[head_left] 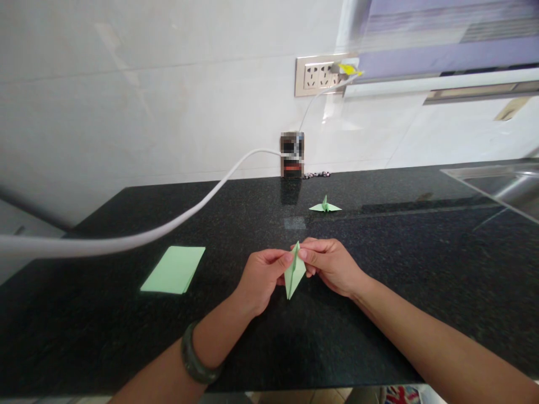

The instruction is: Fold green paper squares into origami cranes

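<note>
Over the black stone counter (126,336), both hands pinch a folded piece of light green paper (293,273), a narrow diamond shape with its point hanging down. My left hand (263,275) grips its upper left edge between thumb and fingers; a dark bangle sits on that wrist. My right hand (330,264) pinches the upper right edge. A finished green paper crane (325,206) stands farther back on the counter.
A small stack of green paper sheets (174,269) lies to the left. A white cable (168,227) sweeps across from the left to a small device (292,155) at the wall. Wall sockets (318,74) are above it. A metal sink (505,188) is at the right.
</note>
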Action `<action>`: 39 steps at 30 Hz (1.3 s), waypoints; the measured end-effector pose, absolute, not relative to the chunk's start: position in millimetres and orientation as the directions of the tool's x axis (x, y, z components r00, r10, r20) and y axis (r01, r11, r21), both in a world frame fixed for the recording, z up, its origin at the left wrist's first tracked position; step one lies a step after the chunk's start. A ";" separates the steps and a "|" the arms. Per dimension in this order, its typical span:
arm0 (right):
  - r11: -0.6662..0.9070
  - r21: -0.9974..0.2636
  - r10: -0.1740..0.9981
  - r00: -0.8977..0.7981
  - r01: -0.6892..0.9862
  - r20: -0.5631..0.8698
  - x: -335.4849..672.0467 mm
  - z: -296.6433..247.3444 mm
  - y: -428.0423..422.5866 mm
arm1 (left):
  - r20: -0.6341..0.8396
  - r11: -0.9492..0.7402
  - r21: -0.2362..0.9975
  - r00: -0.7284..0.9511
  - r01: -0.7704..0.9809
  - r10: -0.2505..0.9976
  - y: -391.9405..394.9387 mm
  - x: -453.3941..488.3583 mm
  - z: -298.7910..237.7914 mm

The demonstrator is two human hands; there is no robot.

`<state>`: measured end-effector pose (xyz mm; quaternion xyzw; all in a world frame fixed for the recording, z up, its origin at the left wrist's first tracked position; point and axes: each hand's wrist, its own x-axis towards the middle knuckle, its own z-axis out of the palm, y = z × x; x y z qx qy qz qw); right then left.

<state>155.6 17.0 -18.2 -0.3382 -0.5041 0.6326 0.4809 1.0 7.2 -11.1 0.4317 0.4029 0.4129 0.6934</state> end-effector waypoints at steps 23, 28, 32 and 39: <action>0.092 -0.989 0.967 -0.228 -0.113 0.116 155.2 -16.9 16.7 | -0.171 0.245 0.953 0.351 -0.177 0.920 3.7 3.1 -2.5; 0.121 -0.991 0.962 -0.240 -0.054 0.131 156.9 -13.1 17.0 | -0.198 0.282 0.939 0.358 -0.197 0.912 4.5 3.2 -3.5; 0.137 -0.991 0.963 -0.231 -0.006 0.135 156.5 -10.6 16.4 | -0.181 0.272 0.942 0.385 -0.196 0.905 4.4 2.7 -4.5; 0.196 -0.978 0.963 -0.200 0.074 0.178 155.4 -11.8 14.5 | -0.200 0.272 0.953 0.395 -0.133 0.896 3.6 1.9 -6.6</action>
